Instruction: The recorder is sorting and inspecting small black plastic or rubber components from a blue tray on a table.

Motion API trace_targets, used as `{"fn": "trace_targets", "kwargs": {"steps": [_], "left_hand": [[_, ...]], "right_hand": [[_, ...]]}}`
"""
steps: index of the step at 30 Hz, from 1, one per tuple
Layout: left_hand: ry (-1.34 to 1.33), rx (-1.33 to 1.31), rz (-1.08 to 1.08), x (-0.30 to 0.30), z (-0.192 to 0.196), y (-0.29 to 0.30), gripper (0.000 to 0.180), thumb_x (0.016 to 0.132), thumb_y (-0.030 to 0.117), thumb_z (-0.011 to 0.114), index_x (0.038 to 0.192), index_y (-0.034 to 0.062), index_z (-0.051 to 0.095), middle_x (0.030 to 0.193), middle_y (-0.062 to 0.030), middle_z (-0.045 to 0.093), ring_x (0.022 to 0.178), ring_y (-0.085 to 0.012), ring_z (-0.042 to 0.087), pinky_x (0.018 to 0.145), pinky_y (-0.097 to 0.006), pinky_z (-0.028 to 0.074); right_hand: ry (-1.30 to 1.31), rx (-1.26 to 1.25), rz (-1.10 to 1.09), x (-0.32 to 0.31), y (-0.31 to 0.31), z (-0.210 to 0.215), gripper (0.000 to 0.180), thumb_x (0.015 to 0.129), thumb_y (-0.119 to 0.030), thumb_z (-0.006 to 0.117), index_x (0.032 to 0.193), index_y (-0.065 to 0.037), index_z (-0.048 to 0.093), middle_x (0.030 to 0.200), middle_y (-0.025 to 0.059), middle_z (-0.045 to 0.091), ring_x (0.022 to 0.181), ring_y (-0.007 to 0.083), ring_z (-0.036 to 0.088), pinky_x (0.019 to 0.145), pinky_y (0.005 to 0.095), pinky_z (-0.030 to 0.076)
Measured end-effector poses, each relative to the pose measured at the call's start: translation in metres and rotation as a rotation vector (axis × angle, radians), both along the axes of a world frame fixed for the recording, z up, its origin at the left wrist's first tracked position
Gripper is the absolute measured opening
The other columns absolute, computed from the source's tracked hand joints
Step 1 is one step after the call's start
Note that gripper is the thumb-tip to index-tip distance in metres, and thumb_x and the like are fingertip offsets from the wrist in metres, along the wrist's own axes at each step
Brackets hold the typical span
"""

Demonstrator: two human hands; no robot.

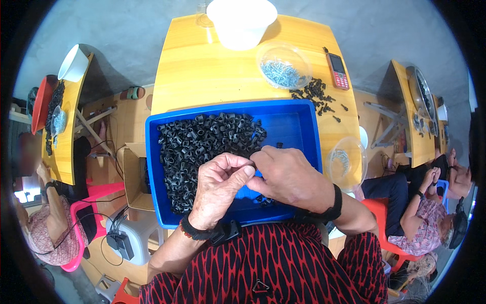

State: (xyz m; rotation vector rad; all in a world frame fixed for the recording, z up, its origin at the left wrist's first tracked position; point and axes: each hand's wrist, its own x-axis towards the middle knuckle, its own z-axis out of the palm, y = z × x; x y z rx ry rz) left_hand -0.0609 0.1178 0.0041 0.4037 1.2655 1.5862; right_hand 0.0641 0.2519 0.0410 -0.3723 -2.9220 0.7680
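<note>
My left hand [218, 188] and my right hand [292, 178] meet over a blue tray [233, 107], their fingertips pinched together. Whatever they grip is mostly covered by the fingers; only a tiny dark bit shows between them. A large heap of small black plastic parts [190, 152] fills the left and middle of the tray. Several more black pieces [264, 200] lie below my right hand, near the tray's front wall. Beyond the tray's far right corner, small black pieces with thin stems [315, 94] are scattered on the yellow table [202, 76].
A clear bowl of silvery screws [281, 72], a red phone [337, 71] and a white bucket [242, 23] stand farther back. Another clear tub [346, 161] is right of the tray. A cardboard box [137, 177] and grey stool [132, 238] flank my left side. People sit at side tables.
</note>
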Motion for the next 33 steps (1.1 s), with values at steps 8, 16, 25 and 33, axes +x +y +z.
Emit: {"fn": "trace_targets", "kwargs": {"steps": [8,16,25,33], "left_hand": [[0.028,0.042,-0.003,0.0,0.003,-0.002,0.006,0.089,-0.004,0.069,0.094,-0.0005,0.069,0.088,-0.0022,0.068,0.079,-0.0063,0.061,0.072,-0.023,0.052],[0.121,0.112,0.001,0.002,0.012,-0.001,0.009,0.087,-0.01,0.067,0.089,-0.0018,0.067,0.086,-0.0028,0.066,0.08,-0.0078,0.062,0.072,-0.024,0.052],[0.068,0.109,0.149,0.0,0.005,-0.003,0.005,0.093,0.003,0.065,0.089,0.0007,0.062,0.083,-0.0079,0.068,0.073,-0.0094,0.063,0.067,-0.025,0.053],[0.004,0.417,0.277,-0.001,0.014,-0.018,0.014,0.099,0.018,0.058,0.094,0.0047,0.055,0.079,-0.0095,0.055,0.07,-0.0187,0.057,0.062,-0.033,0.052]], "right_hand": [[0.132,-0.033,0.008,0.0,-0.001,-0.004,0.028,0.083,-0.02,0.074,0.095,-0.001,0.058,0.077,0.0144,0.059,0.067,0.0339,0.064,0.056,0.0426,0.052],[0.152,0.033,0.07,-0.001,-0.007,-0.008,0.027,0.087,-0.022,0.07,0.088,-0.002,0.053,0.073,0.014,0.056,0.064,0.0333,0.064,0.052,0.042,0.053],[0.196,-0.362,-0.178,0.004,0.017,0.006,0.033,0.087,-0.018,0.072,0.112,0.003,0.063,0.093,0.0205,0.067,0.082,0.038,0.068,0.072,0.0425,0.055],[0.072,-0.013,-0.128,0.018,0.044,-0.016,0.017,0.085,0.0,0.06,0.1,0.001,0.066,0.088,0.0188,0.065,0.083,0.0373,0.065,0.074,0.0445,0.054]]}}
